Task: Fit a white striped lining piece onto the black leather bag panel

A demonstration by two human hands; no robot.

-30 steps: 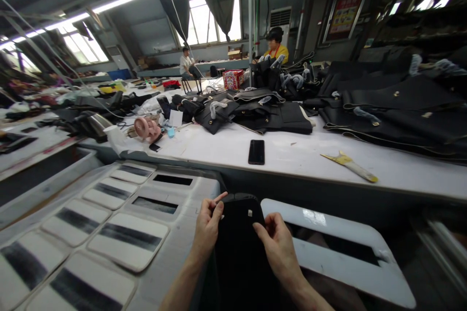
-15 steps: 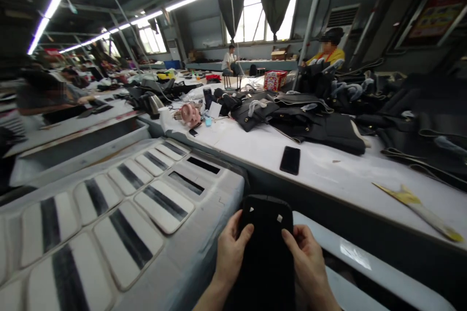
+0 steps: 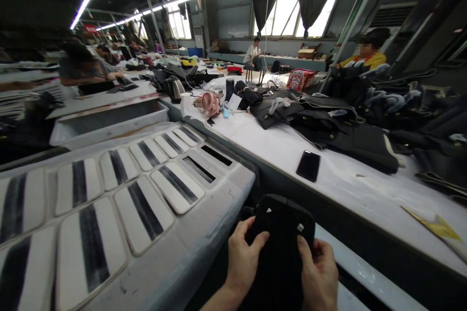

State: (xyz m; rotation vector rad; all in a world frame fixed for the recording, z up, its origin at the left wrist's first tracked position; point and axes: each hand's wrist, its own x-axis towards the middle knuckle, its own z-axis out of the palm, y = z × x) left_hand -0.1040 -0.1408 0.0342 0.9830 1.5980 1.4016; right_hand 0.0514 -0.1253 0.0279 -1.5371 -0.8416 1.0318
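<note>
A black panel (image 3: 280, 262) with rounded top corners is held up in front of me, at the lower middle of the view. Two small pale, shiny pieces show near its upper end. My left hand (image 3: 243, 258) grips its left edge, thumb on the face and fingers behind. On the opposite edge my right hand (image 3: 321, 272) pinches it the same way, thumb just below the right pale piece. What the fingers touch behind the panel is hidden. To the left, white rounded panels with dark stripes, such as this panel (image 3: 144, 216), lie in rows on a covered table (image 3: 215, 223).
A phone (image 3: 308, 165) lies on the white worktable (image 3: 350, 194) ahead. Black leather-like pieces (image 3: 339, 141) are heaped behind it. A pink fan (image 3: 210, 103) and a kettle (image 3: 175, 89) stand further left. A yellow-ended tool (image 3: 436, 228) lies right. Co-workers sit beyond.
The view has swung left, so the surroundings appear shifted to the right. Both hands still hold the black panel, which now appears slightly tilted and further right.
</note>
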